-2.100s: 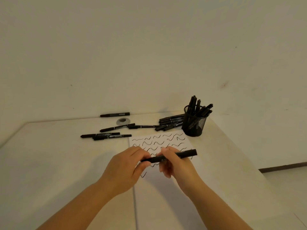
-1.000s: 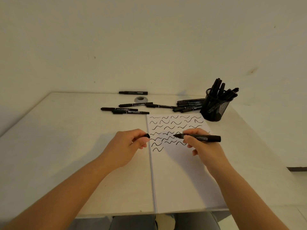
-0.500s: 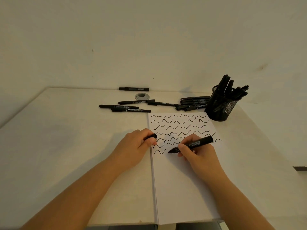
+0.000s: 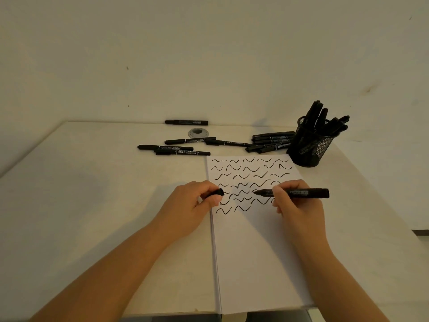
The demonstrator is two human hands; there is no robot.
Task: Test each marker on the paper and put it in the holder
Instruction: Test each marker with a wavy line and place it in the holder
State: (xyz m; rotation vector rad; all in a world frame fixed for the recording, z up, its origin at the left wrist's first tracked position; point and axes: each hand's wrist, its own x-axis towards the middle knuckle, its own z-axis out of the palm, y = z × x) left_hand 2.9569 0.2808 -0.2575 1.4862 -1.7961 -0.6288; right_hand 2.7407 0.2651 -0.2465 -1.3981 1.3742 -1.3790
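My right hand (image 4: 294,205) grips an uncapped black marker (image 4: 306,193), held level a little above the paper with its tip pointing left. Its black cap (image 4: 217,193) is pinched in my left hand (image 4: 192,205) at the paper's left edge. The white paper (image 4: 255,252) carries several rows of black wavy test strokes. A black mesh holder (image 4: 310,147) with several markers standing in it sits at the back right. Loose black markers (image 4: 176,149) lie behind the paper, and a stack of them (image 4: 271,141) rests beside the holder.
One more marker (image 4: 186,122) lies along the table's far edge by the wall. A small grey round cable port (image 4: 198,132) is set in the tabletop near it. The white table (image 4: 92,205) ends close on the right and at the front.
The cap came off the marker into my left hand. My right hand drew a new stroke in the bottom row, then lifted the marker level and shifted right.
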